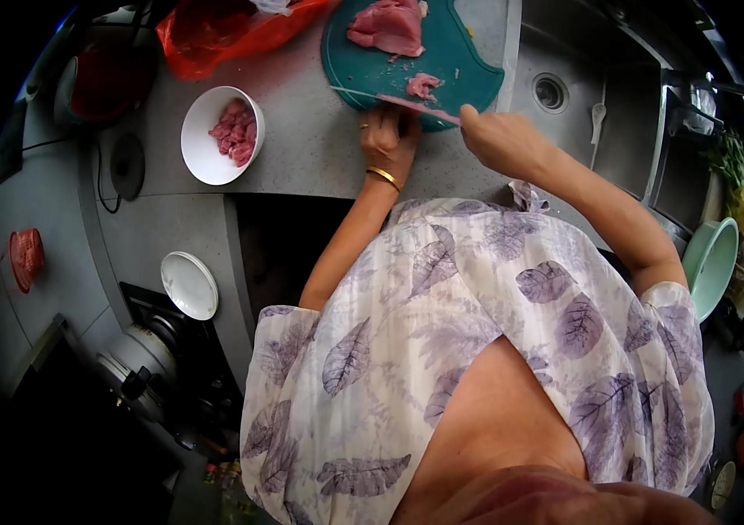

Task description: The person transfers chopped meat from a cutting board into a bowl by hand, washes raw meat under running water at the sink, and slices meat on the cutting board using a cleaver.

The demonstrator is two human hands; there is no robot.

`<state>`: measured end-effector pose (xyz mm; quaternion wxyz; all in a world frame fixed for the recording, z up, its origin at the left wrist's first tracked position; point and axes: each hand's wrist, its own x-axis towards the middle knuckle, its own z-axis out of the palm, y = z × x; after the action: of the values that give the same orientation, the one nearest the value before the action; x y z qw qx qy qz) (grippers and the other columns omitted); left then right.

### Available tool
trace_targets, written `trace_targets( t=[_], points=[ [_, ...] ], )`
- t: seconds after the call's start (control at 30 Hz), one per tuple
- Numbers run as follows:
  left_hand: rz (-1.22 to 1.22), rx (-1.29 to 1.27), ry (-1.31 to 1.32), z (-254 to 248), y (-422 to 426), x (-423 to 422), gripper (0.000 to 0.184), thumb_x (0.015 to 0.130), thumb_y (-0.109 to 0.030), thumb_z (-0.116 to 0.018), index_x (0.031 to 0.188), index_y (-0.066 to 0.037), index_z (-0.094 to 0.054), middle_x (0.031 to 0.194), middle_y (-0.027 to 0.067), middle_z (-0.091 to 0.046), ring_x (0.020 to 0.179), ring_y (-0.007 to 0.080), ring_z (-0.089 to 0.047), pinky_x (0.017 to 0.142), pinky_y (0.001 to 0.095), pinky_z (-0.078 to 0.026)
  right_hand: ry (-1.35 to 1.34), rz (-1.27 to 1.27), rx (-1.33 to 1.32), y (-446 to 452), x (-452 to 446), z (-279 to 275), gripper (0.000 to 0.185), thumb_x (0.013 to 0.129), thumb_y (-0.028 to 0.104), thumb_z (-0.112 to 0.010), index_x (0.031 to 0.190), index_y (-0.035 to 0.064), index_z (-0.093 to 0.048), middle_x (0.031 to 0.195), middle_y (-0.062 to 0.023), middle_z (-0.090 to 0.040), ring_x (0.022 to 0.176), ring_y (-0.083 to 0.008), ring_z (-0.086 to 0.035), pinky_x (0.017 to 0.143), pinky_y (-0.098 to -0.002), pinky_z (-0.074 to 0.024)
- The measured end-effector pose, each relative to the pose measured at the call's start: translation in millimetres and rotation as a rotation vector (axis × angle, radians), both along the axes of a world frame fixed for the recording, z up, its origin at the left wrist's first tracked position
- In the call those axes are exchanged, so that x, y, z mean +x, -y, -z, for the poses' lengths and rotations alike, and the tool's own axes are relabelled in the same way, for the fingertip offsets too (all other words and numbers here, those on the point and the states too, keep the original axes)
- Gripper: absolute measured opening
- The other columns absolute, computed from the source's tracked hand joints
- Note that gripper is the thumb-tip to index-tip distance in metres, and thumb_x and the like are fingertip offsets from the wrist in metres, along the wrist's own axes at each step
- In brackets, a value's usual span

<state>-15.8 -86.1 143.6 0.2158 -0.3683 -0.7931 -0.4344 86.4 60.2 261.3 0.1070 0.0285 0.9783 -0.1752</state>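
Slicing cleanly here calls for a steady blade: the right hand (505, 142) is closed around the handle of the knife (433, 112), while the left hand (387, 140) has its fingers bent right beside the blade, though I cannot tell what, if anything, it grips. Tucking those 5 fingertips back and using short, even strokes seems safest. Small meat bits (422, 86) lie just beyond the blade on the green board (354, 66), with 1 large meat piece (387, 28) farther back.

Gray counter (302, 131) | green cutting board (466, 66), lying flat | white bowl (192, 138), front left of the board | red plastic bag (219, 39), back left of the board
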Motion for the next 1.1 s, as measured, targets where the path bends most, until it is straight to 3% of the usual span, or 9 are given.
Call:
trace_targets(
  t=[0.17,0.27,0.37,0.47,0.6,0.7,0.83,0.93,1.1],
  points=[
    [0.008,-0.083,-0.010,4,2,4,0.022,0.067,-0.008,-0.068,0.087,-0.005,-0.060,0.079,0.0126,-0.055,0.072,0.0329,-0.053,0.067,0.0391,-0.046,-0.272,-0.072,-0.142,20,-48,43,0.015,0.079,0.008,-0.050,0.086,-0.0030,-0.043,0.066,-0.0194,-0.059,0.064,-0.0391,-0.060,0.057,-0.0459,-0.0480],
    [0.002,-0.073,-0.031,0,2,2,0.018,0.067,-0.007,-0.067,0.082,-0.004,-0.055,0.077,0.0132,-0.052,0.072,0.0329,-0.052,0.065,0.0398,-0.045,-0.218,-0.100,-0.057,24,-72,39,0.017,0.078,0.010,-0.051,0.088,-0.0019,-0.045,0.072,-0.0192,-0.061,0.067,-0.0390,-0.061,0.062,-0.0454,-0.0492],
    [0.061,-0.053,0.071,-5,6,-2,0.018,0.066,-0.003,-0.065,0.076,-0.004,-0.050,0.075,0.0132,-0.050,0.072,0.0322,-0.051,0.064,0.0394,-0.044,-0.206,-0.017,-0.110,8,-57,35,0.019,0.084,0.017,-0.051,0.090,0.0003,-0.042,0.072,-0.0205,-0.060,0.070,-0.0399,-0.059,0.059,-0.0474,-0.0470],
    [-0.056,0.164,0.248,-20,5,-6,0.019,0.062,-0.001,-0.065,0.072,-0.004,-0.049,0.074,0.0106,-0.050,0.071,0.0285,-0.052,0.063,0.0361,-0.044,-0.090,0.063,-0.029,-11,-39,22,0.021,0.086,0.020,-0.049,0.092,0.0014,-0.041,0.072,-0.0214,-0.059,0.071,-0.0412,-0.058,0.061,-0.0488,-0.0457],
    [-0.015,0.230,0.107,-41,-5,-10,0.018,0.063,-0.001,-0.066,0.077,-0.004,-0.054,0.080,0.0115,-0.054,0.078,0.0286,-0.054,0.072,0.0362,-0.045,-0.096,0.078,-0.026,-27,-26,23,0.018,0.085,0.018,-0.047,0.091,0.0011,-0.044,0.069,-0.0224,-0.059,0.068,-0.0417,-0.058,0.062,-0.0505,-0.0457],
    [0.040,-0.063,0.062,-3,2,-15,0.022,0.066,-0.008,-0.067,0.085,-0.003,-0.059,0.085,0.0138,-0.056,0.084,0.0305,-0.054,0.077,0.0384,-0.045,-0.130,0.065,-0.048,-27,-24,23,0.018,0.086,0.018,-0.047,0.090,0.0014,-0.043,0.068,-0.0226,-0.059,0.066,-0.0422,-0.057,0.060,-0.0516,-0.0443],
    [0.008,-0.012,0.091,-17,6,-11,0.027,0.063,-0.011,-0.069,0.087,-0.003,-0.058,0.085,0.0146,-0.054,0.084,0.0328,-0.053,0.076,0.0393,-0.045,-0.141,0.075,-0.079,-23,-16,16,0.018,0.086,0.019,-0.048,0.089,0.0019,-0.041,0.065,-0.0220,-0.057,0.064,-0.0424,-0.056,0.058,-0.0512,-0.0426],
    [-0.011,0.008,-0.029,-24,3,-15,0.024,0.064,-0.010,-0.068,0.085,-0.003,-0.059,0.085,0.0138,-0.055,0.081,0.0322,-0.054,0.073,0.0387,-0.045,-0.117,0.078,-0.083,-19,-13,-1,0.018,0.087,0.018,-0.048,0.088,0.0022,-0.041,0.064,-0.0215,-0.056,0.063,-0.0424,-0.055,0.057,-0.0508,-0.0421],
    [0.112,-0.088,-0.039,-12,-6,-18,0.018,0.065,-0.007,-0.067,0.082,-0.006,-0.061,0.082,0.0098,-0.058,0.073,0.0299,-0.053,0.067,0.0372,-0.045,-0.049,0.078,-0.039,-19,-8,1,0.017,0.087,0.018,-0.048,0.087,0.0024,-0.041,0.063,-0.0213,-0.056,0.063,-0.0422,-0.055,0.058,-0.0508,-0.0425]
  ],
)
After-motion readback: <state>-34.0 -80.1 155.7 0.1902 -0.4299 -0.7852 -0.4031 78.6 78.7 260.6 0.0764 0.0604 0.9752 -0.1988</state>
